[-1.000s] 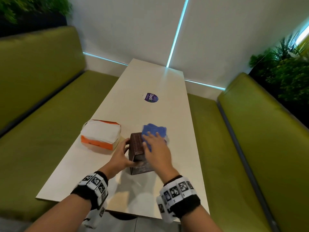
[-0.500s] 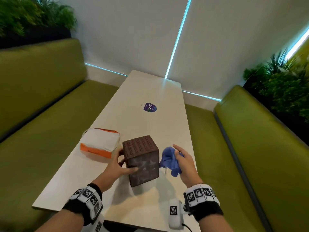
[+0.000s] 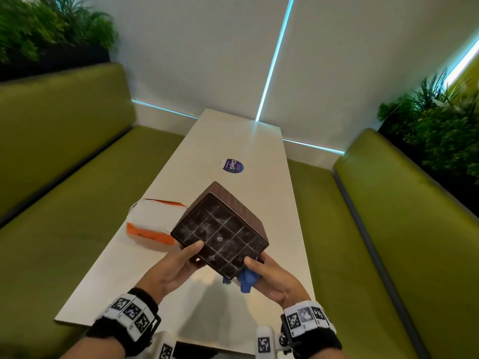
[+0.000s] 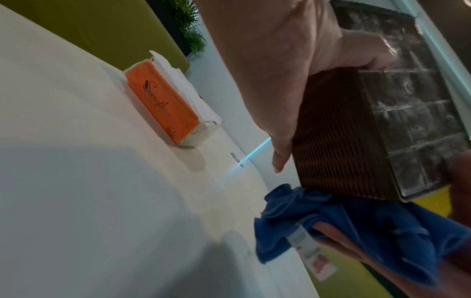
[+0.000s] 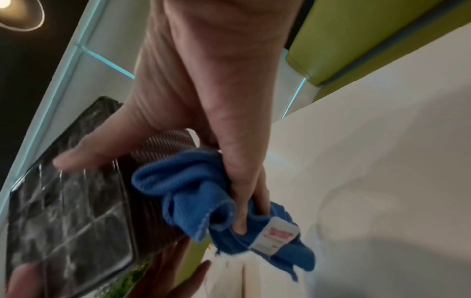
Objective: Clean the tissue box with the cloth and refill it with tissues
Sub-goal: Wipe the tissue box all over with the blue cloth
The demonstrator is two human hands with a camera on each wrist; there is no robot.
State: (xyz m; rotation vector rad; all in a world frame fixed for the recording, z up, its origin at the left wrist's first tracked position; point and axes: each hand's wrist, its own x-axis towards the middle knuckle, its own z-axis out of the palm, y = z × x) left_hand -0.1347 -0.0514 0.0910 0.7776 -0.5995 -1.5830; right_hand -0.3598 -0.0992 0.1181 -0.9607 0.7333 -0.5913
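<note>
At frame centre, both hands now hold the brown tissue box (image 3: 220,229) lifted off the desk (image 3: 248,151), dusty gridded base turned up, left hand (image 3: 171,270) gripping it, right hand (image 3: 272,278) gripping it and the bunched blue cloth (image 3: 246,279), so wiping seems next.

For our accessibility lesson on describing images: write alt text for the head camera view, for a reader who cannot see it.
Two hands hold a brown tissue box tilted above a white table, its dusty gridded underside facing the camera. The right hand also grips a blue cloth against the box; the left hand grips the other side. An orange tissue pack lies behind.
</note>
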